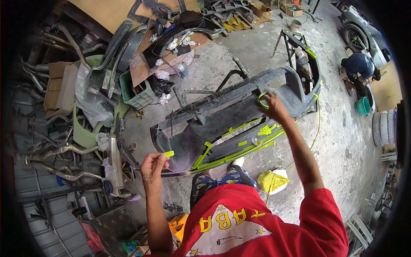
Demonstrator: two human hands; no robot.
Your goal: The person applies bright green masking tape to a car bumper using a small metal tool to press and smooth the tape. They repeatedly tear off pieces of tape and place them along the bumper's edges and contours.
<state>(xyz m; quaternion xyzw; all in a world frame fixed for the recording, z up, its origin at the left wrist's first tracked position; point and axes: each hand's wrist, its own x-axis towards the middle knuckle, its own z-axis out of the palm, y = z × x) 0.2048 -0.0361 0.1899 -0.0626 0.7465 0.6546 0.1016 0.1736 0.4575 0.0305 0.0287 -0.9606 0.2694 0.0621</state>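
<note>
Thumb and fingers of the left hand pinch a short strip of yellow-green tape, near the left end of the dark bumper, while the right hand, its fingers closed around the edge of a tape roll, is held above the bumper's right half; whether the roll touches the surface, we cannot tell. The bumper stretches across the floor beneath both hands. We judge the taping well along but unfinished: bands run along the bumper's near edge, more tape lines its right end, a patch of overlapping pieces sits right of its middle, and the pinched strip is not yet laid. On the bumper's far edge and left end we see no tape, and we cannot tell whether those parts call for any. On the near side of the bumper lies a yellow sheet; beyond its left half stands a green crate, with metal pipes heaped farther left. Well to the bumper's right, we find a co-worker bent low near a teal bucket, tyres stacked nearby.
</note>
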